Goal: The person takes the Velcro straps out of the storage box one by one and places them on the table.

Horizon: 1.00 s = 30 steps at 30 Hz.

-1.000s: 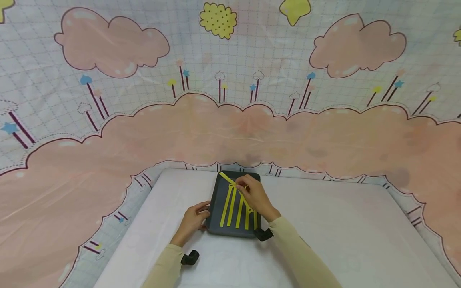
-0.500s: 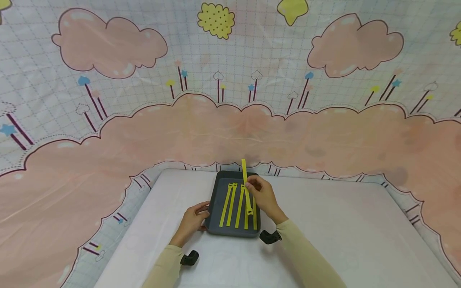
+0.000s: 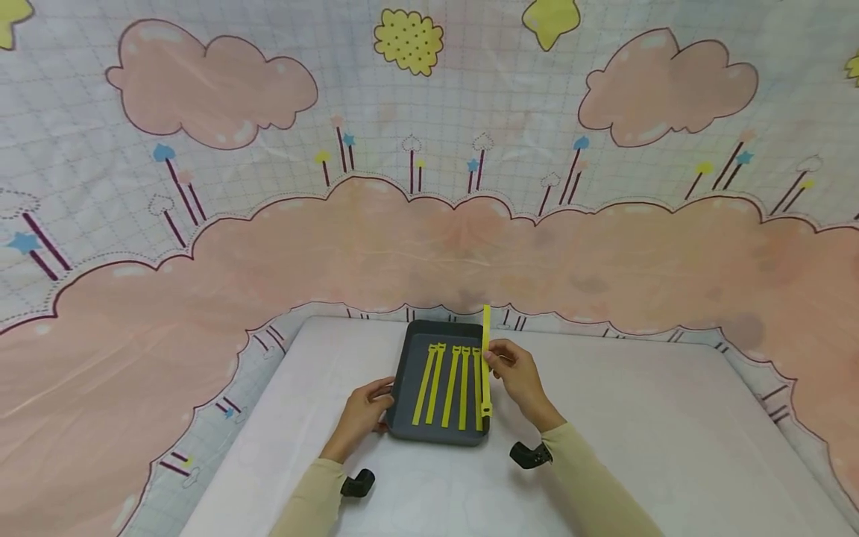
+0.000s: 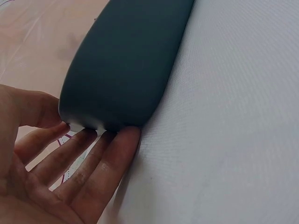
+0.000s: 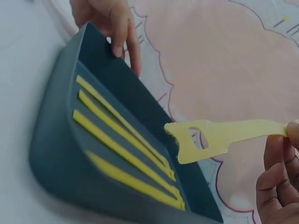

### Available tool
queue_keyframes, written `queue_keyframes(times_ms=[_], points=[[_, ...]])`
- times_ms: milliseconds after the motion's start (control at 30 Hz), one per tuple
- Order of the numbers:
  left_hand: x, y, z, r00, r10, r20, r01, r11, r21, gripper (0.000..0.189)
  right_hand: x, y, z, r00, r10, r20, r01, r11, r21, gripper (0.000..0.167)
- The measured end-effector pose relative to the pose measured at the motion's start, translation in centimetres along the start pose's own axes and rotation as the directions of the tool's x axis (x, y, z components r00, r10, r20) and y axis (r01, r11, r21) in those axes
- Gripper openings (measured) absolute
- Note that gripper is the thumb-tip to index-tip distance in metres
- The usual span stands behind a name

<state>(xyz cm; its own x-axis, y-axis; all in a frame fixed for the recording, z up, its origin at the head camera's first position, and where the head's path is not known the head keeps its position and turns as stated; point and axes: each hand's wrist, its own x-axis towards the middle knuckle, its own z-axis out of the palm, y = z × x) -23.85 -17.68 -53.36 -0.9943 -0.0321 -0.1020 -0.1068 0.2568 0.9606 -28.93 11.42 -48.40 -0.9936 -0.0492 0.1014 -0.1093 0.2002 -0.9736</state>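
A dark grey tray (image 3: 443, 328) stands on the white table, with several yellow cable ties (image 3: 450, 391) lying lengthwise side by side in it. My left hand (image 3: 359, 418) holds the tray by its left side; in the left wrist view the fingertips lie against the outer wall (image 4: 107, 79) and the thumb reaches the rim. Between thumb and fingers of my right hand (image 3: 520, 377) is pinched one more yellow cable tie (image 5: 210, 140). It stands upright over the tray's right edge in the head view, its slotted head at the lower end.
The white tabletop (image 3: 637, 418) spreads out on both sides of the tray. Behind it hangs a patterned cloth backdrop (image 3: 470, 253) with clouds. A black wrist device (image 3: 530, 455) sits below the right wrist, another (image 3: 359, 483) below the left.
My right hand has moved right with its cable tie, from over the tray to the right edge; the tie has swung from slanted to upright. The left hand stays at the tray.
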Motion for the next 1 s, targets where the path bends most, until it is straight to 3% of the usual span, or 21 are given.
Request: queue_keyframes(times_ms=[300, 567, 1000], points=[[0.2, -0.2, 0.0, 1.000, 0.008, -0.006, -0.008, 1.000, -0.008, 0.045, -0.8, 0.1, -2.2, 1.000, 0.004, 0.006, -0.004, 0.999, -0.038, 0.019], [0.2, -0.4, 0.1, 1.000, 0.011, -0.004, -0.011, 1.000, -0.009, 0.044, -0.8, 1.9, -3.5, 0.998, 0.054, -0.008, -0.055, 0.998, -0.037, 0.020], [0.3, -0.6, 0.2, 1.000, 0.016, 0.001, -0.016, 1.000, -0.013, 0.044, 0.3, 3.3, -3.0, 0.984, 0.177, 0.010, -0.177, 0.984, 0.014, 0.021]])
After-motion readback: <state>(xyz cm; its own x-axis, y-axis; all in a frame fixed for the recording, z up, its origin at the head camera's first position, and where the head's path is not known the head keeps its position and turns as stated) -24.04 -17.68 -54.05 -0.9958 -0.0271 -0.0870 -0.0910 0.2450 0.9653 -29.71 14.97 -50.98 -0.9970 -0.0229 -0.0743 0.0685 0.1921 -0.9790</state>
